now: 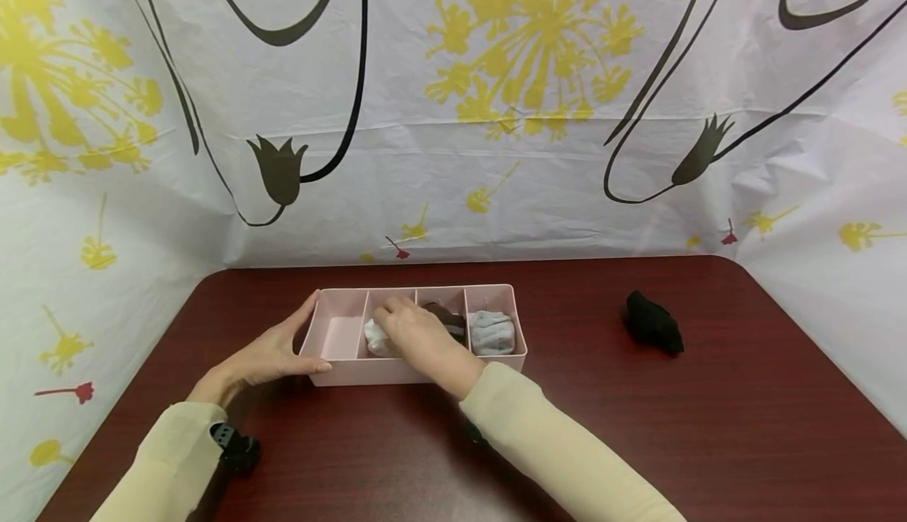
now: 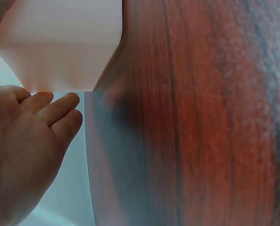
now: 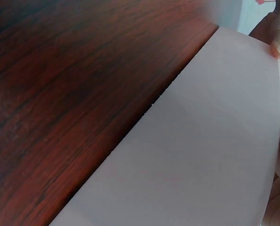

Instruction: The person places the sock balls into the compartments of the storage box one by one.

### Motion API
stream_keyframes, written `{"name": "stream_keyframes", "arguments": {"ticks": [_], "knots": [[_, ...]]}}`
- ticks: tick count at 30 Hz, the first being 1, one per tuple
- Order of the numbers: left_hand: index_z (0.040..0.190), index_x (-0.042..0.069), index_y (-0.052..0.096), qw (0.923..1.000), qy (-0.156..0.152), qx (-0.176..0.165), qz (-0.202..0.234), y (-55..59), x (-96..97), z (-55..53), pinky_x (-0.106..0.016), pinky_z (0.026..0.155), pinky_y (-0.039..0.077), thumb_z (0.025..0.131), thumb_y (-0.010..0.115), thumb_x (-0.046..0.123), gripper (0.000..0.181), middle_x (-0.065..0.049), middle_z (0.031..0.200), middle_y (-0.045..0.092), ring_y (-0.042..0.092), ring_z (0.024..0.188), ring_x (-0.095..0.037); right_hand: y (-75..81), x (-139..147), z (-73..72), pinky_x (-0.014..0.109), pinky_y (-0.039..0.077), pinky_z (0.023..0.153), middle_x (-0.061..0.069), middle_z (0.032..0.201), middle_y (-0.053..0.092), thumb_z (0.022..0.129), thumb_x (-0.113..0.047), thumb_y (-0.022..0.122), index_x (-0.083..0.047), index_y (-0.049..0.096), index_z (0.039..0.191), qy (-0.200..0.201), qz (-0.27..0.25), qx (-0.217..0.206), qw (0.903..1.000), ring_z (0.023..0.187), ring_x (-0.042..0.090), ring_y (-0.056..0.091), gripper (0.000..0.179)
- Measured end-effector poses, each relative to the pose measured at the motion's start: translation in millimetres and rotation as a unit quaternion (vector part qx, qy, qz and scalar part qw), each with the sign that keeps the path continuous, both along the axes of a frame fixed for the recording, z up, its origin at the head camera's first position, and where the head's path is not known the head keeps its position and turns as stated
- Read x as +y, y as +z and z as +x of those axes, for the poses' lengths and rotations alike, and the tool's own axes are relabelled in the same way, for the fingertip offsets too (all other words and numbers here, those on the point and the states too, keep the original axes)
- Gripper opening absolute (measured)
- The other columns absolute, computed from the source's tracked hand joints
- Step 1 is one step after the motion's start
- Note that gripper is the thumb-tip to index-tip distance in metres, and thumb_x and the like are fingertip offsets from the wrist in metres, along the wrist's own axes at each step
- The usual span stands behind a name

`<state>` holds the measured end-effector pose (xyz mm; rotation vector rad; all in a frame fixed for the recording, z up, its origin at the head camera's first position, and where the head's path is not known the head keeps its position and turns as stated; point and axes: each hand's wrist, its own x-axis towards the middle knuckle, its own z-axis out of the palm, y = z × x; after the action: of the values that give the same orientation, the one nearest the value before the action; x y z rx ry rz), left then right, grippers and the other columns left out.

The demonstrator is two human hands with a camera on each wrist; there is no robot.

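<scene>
A pink divided box point(image 1: 407, 371) stands lengthwise on the table. My left hand point(image 1: 272, 353) holds its left end, thumb on the front wall and fingers toward the back corner; the left wrist view shows fingertips point(image 2: 71, 99) at the box's end. My right hand point(image 1: 425, 341) reaches down into the second compartment from the left, fingers bent over a white rolled-up sock point(image 1: 379, 341) and partly hidden behind the hand. A brown rolled-up sock point(image 1: 446, 319) sits in the third compartment, a light grey one point(image 1: 492, 333) in the rightmost. The leftmost compartment shows its bare floor.
A black bunched-up sock point(image 1: 653, 323) lies on the dark red wooden table point(image 1: 588, 427), right of the box. Behind and at both sides hangs a white patterned sheet point(image 1: 397, 215). A small black device point(image 1: 237, 449) is strapped at the left wrist.
</scene>
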<state>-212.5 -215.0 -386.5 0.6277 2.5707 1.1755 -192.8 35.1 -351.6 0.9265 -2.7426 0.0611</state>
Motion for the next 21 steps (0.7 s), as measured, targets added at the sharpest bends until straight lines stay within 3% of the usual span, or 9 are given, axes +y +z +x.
{"name": "stream_keyframes", "arguments": {"ticks": [12,21], "knots": [[0.152,0.024,-0.004,1.0,0.001,-0.005,0.004,-1.3,0.9,-1.0,-0.062,0.101,0.027,0.074,0.078,0.03,0.114,-0.019,0.155,0.01,0.024,0.133,-0.039,-0.1,0,-2.6,0.027,0.049,0.082,0.003,0.105,0.061,0.084,-0.017,0.07,-0.012,0.065,0.104,0.001,0.009,-0.026,0.9996,0.101,0.018,0.056,0.022],[0.152,0.024,-0.004,1.0,0.003,0.002,0.001,-1.5,0.8,-1.1,-0.063,0.101,0.026,0.074,0.078,0.031,0.113,-0.02,0.155,0.011,0.023,0.134,-0.039,-2.2,10,-3.2,0.029,0.048,0.087,0.006,0.107,0.062,0.083,-0.017,0.071,-0.01,0.064,0.109,0.031,-0.048,-0.023,0.9981,0.103,0.02,0.058,0.028]]}}
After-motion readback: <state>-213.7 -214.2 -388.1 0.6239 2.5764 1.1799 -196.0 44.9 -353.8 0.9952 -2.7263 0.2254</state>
